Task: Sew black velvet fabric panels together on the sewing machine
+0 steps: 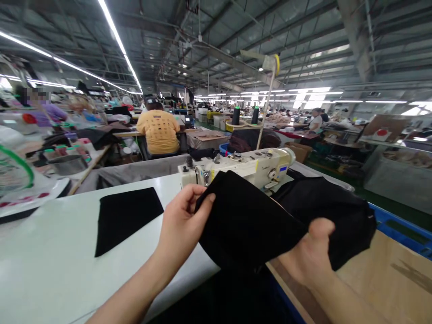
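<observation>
A piece of black fabric (249,225) is stretched between my two hands above the front of a white sewing table. My left hand (185,216) pinches its upper left edge between thumb and fingers. At the lower right corner, my right hand (308,254) grips the cloth; its thumb points up and its fingers are partly hidden. Behind the right hand, more black fabric (337,207) spreads beside the machine; whether it joins the held piece I cannot tell. The cloth covers part of the cream sewing machine (243,166), including its needle area.
Another black fabric panel (126,218) lies flat on the white tabletop (50,261) at left. To the right are a wooden board (388,274) and a blue crate rim (401,225). A thread stand pole (266,103) rises behind the machine. A person in a yellow shirt (158,130) sits ahead.
</observation>
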A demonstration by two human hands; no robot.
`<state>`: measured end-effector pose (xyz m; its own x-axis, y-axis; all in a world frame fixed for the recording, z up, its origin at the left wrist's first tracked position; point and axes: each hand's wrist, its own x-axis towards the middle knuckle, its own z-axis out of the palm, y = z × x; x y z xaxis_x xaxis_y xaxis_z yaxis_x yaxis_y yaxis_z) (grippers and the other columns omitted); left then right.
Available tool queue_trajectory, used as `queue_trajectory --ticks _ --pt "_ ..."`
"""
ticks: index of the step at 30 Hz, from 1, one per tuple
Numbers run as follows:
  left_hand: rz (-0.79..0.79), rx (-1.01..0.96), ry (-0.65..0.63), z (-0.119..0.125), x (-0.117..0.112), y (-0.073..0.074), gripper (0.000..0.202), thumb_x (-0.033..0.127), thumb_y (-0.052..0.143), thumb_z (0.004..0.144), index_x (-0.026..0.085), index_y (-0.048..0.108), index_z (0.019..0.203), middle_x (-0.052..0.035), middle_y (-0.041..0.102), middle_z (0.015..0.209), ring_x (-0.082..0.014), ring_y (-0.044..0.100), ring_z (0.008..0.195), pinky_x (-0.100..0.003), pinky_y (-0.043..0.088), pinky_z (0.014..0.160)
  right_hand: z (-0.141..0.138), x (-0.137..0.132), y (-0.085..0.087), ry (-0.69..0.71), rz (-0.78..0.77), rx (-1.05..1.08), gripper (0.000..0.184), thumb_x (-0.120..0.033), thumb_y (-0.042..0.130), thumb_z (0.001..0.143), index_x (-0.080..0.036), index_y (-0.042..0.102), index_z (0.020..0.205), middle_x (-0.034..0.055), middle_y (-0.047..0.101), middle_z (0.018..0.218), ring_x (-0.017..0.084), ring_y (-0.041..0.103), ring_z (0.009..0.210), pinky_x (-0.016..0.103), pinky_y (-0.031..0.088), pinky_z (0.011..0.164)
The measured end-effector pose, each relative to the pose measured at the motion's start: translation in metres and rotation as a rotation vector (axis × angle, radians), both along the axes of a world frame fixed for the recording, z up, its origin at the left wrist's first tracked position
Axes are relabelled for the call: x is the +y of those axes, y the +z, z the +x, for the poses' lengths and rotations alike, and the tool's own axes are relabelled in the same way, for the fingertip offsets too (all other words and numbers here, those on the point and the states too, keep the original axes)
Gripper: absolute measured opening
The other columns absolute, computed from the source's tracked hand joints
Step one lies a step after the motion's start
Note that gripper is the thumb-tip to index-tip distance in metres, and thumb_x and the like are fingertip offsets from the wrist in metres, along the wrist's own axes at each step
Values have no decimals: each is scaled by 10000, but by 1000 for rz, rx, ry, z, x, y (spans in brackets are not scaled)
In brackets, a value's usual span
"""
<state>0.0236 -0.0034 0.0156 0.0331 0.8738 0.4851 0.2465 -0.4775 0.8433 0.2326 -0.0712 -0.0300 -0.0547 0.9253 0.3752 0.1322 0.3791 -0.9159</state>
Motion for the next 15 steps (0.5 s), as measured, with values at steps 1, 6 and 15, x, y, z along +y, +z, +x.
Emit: queue_trajectory --ticks 1,6,15 --pt "-32 -49 -10 -6 0 5 182 373 685 790 208 622 745 42 587 605 -116 530 550 -198 392 475 -5 -4 -2 22 38 -14 711 -702 400 927 -230 447 1456 157 698 1178 322 657 1145 483 562 896" --pt "-128 -81 -59 -44 -9 19 262 428 735 764 195 680 870 5 669 690 -158 604 619 -228 468 529 -31 -2 -2 -148 8 -5 516 -544 697 836 -200 684 1220 128 762 1030 329 700 1046 478 565 918" --pt "13 446 -28 -88 24 71 181 315 648 778 214 782 845 -15 733 761 -195 663 662 -272 524 616 -4 75 46 -394 425 -511 145 -292 669 860 -253 787 937 23 794 941 241 745 899 356 569 833"
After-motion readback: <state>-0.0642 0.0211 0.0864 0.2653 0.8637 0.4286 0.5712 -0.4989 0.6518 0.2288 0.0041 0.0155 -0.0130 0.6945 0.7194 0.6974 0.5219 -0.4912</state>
